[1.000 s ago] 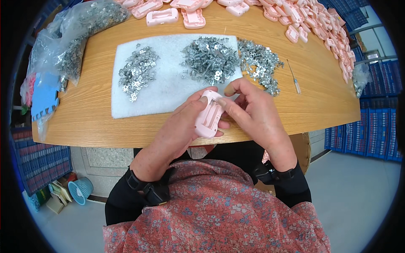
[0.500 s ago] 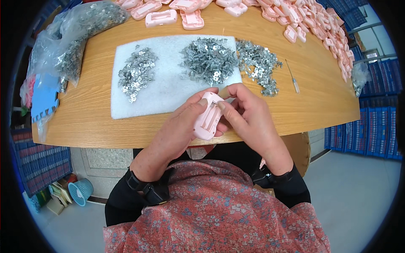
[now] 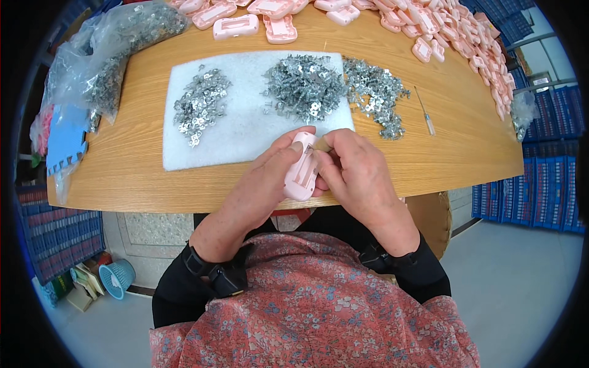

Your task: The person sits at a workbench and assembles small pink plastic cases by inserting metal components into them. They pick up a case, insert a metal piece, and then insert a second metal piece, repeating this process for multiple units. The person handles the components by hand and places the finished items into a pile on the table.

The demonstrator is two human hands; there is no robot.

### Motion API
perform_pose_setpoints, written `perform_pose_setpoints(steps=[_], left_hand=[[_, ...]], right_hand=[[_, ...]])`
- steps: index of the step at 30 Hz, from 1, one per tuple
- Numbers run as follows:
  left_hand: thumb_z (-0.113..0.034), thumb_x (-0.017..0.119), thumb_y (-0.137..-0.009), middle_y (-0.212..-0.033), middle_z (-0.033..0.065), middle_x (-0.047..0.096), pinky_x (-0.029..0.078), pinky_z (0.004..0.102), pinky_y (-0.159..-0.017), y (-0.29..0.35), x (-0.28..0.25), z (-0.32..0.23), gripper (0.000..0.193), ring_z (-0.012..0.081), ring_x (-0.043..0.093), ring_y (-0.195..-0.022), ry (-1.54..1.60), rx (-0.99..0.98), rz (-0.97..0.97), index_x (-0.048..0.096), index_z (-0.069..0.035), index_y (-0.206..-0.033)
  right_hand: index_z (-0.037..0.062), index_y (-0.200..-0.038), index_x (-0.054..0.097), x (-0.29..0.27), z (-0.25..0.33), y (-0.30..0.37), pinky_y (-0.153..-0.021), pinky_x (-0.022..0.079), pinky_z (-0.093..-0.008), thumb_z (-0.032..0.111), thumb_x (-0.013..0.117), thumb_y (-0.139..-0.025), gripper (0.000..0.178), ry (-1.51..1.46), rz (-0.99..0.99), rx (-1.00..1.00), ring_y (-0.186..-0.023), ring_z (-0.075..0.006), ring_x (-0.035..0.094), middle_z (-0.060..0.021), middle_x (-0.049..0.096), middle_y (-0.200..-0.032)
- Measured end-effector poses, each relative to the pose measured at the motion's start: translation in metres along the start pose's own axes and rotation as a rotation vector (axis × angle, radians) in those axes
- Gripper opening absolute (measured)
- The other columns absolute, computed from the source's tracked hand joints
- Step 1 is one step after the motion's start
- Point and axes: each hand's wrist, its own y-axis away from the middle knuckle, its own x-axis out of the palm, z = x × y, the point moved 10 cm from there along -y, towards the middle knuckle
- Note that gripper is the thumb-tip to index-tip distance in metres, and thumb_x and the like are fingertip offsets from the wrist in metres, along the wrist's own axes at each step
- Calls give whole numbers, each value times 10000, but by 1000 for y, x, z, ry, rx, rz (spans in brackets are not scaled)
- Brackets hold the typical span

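Bag [image 3: 110,67]: clear plastic, metal bits inside, far L o' table [image 3: 123,165]!
White pad [image 3: 245,92]: two clip heaps [image 3: 304,86], right one just beyond hands.
L hand [image 3: 261,175]: grip's wrapped round pink casing [image 3: 299,175], thumb on top, nr table edge.
R hand [image 3: 362,178]: thumb + forefinger at casing's slot; can't tell if pinching anything.
Thin tool [image 3: 427,122]: lying R.

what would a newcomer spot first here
Probably the heap of pink cases, far right on the table. Then metal pieces: two piles on the white foam sheet, another to its right. Nearest, the left hand holds one pink case, with the right hand at it.
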Motion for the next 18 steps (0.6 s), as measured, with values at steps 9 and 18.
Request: perform_pose_setpoints(steps=[9, 18], left_hand=[[-325, 314, -1073, -1160, 166, 625, 590, 368, -816, 0, 4, -1, 524, 235, 694, -902, 4, 5, 111, 301, -26, -1504], [-95, 465, -1018, -1121, 66, 644, 528, 271, -800, 10, 4, -25, 402, 107, 643, -917, -498, 159, 49, 469, -20, -1412]], right_hand=[[9, -1161, 541, 0, -29, 6, -618, 492, -292, 109, 655, -928, 278, -413, 15, 296, -660, -140, 611, -94, 621, -878], [3, -1083, 594, 30, -48, 18, -642, 433, -190, 180, 668, -961, 227, -876, 338, 517, -733, -6, 509, 53, 579, -825]])
